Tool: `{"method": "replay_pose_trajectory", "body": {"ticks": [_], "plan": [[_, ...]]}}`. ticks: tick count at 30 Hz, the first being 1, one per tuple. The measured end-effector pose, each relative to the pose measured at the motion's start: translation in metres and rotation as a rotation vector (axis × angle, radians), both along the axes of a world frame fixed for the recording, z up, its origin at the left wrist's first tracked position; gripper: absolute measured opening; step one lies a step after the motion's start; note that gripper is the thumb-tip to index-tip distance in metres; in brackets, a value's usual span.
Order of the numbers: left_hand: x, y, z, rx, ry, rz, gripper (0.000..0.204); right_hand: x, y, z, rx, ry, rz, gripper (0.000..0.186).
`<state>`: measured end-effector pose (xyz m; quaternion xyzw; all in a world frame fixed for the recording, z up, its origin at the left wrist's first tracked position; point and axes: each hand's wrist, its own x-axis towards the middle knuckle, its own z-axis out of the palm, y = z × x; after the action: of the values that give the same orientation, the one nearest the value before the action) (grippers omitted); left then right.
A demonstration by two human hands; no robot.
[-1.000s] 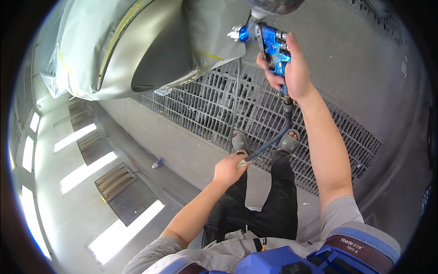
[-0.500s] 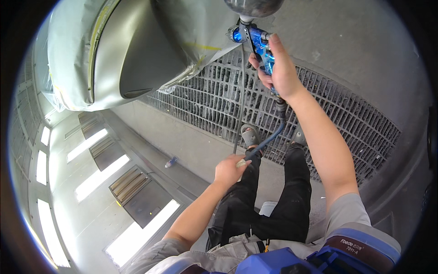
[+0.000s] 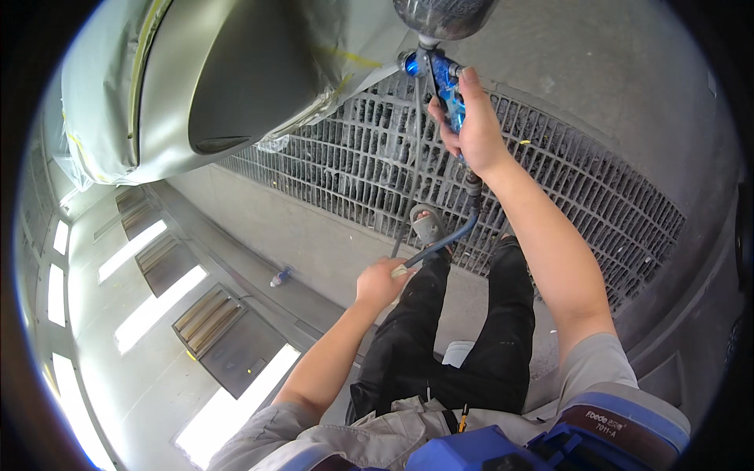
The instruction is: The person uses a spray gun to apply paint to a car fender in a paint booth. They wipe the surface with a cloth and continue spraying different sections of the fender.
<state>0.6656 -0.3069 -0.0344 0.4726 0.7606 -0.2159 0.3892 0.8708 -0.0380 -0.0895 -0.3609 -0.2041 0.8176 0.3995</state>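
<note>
A blue spray gun point(image 3: 451, 98) with a grey paint cup point(image 3: 444, 17) on top is in my right hand point(image 3: 481, 133), its fingers wrapped round the grip. The gun's nozzle points left, toward a metallic grey-gold car bumper point(image 3: 271, 86), with a gap between them. From the gun's base a blue-grey air hose point(image 3: 459, 234) curves down to my left hand point(image 3: 379, 284), which is closed around it in front of my left thigh. A pale patch point(image 3: 399, 271), perhaps tape, shows on the hose at the fingers. What my left palm covers is hidden.
Pale masking sheets point(image 3: 94, 102) with yellow tape edge the bumper. Beneath my feet and ahead runs a metal floor grating point(image 3: 542, 180). A small bottle point(image 3: 280, 276) lies near the wall at left, where bright light panels point(image 3: 157, 310) and vents point(image 3: 206, 322) show.
The spray gun and my right hand have shifted slightly down. My left hand has moved a little left with the hose. The bumper appears farther left and larger in view.
</note>
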Motion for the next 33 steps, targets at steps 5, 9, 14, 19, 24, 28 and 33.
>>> {"method": "replay_pose_trajectory", "body": {"ticks": [5, 9, 14, 19, 24, 28, 33], "plan": [[-0.034, -0.015, 0.0, -0.02, -0.088, -0.104, 0.033, -0.031, -0.032, -0.007, 0.005, 0.158, 0.25, 0.081], [-0.055, -0.031, -0.016, -0.035, -0.091, -0.123, 0.033, -0.055, -0.039, -0.027, -0.02, -0.013, 0.153, 0.081], [-0.112, -0.056, -0.025, -0.09, -0.045, -0.039, 0.034, -0.118, -0.069, -0.051, 0.015, -0.187, -0.104, 0.08], [-0.129, -0.055, -0.013, -0.238, -0.226, -0.021, 0.031, -0.141, -0.12, -0.026, -0.394, 0.194, 0.136, 0.076], [-0.074, 0.0, 0.02, 0.199, -0.912, 0.756, 0.03, -0.109, -0.141, 0.031, -0.317, 0.236, 0.051, 0.084], [-0.034, 0.049, 0.052, 0.084, -1.101, 0.82, 0.026, -0.065, -0.13, 0.075, -0.283, 0.311, 0.043, 0.086], [0.018, 0.105, 0.06, -0.026, -0.969, 0.602, 0.02, -0.012, -0.084, 0.093, -0.185, 0.376, 0.032, 0.084]]}}
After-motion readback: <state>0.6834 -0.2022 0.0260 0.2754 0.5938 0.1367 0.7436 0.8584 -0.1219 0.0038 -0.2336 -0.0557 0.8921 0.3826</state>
